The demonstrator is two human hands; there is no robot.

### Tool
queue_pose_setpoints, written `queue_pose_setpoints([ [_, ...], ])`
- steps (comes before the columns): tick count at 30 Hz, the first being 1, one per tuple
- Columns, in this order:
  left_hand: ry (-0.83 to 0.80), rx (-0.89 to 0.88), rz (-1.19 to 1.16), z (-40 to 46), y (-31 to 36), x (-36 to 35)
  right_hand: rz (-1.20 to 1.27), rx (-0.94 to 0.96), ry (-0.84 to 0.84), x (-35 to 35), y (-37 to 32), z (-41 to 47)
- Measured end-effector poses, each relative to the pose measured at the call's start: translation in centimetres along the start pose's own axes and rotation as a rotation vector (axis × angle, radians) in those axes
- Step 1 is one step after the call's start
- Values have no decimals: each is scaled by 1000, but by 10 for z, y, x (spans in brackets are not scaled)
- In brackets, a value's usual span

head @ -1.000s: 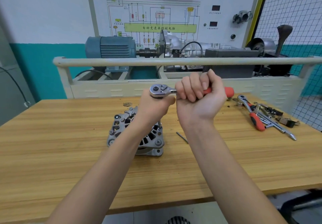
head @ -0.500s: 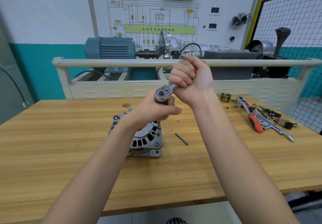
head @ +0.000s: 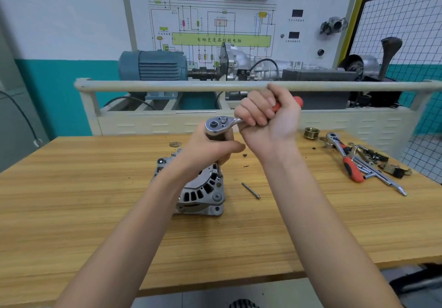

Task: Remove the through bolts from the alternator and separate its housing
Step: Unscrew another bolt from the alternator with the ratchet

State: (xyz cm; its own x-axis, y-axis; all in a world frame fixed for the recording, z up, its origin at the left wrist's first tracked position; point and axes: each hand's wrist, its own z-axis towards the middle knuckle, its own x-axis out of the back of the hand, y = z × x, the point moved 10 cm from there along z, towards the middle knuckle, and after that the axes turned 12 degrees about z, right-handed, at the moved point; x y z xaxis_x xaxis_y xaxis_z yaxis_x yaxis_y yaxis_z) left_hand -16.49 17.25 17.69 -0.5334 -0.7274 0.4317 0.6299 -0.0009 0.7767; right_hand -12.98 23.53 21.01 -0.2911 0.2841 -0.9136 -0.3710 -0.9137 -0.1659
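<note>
While the right hand (head: 267,121) grips the ratchet (head: 221,124) handle, left hand (head: 210,149) fingers wrapped round its socket extension – alternator (head: 201,192) on the desk (head: 71,200), loose bolt (head: 250,190) beside.

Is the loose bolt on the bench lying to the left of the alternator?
No, the loose bolt lies on the wooden bench to the right of the alternator.
</note>
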Motion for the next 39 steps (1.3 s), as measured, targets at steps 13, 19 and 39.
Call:
queue_pose_setpoints([
  [13,98,15,-100,4,-5,-1,28,125,-16,3,-8,-6],
  [19,216,87,-77,1,-8,4,24,252,-96,0,-13,-23],
  [39,350,37,-179,-3,-8,6,35,303,-90,4,-17,-32],
])
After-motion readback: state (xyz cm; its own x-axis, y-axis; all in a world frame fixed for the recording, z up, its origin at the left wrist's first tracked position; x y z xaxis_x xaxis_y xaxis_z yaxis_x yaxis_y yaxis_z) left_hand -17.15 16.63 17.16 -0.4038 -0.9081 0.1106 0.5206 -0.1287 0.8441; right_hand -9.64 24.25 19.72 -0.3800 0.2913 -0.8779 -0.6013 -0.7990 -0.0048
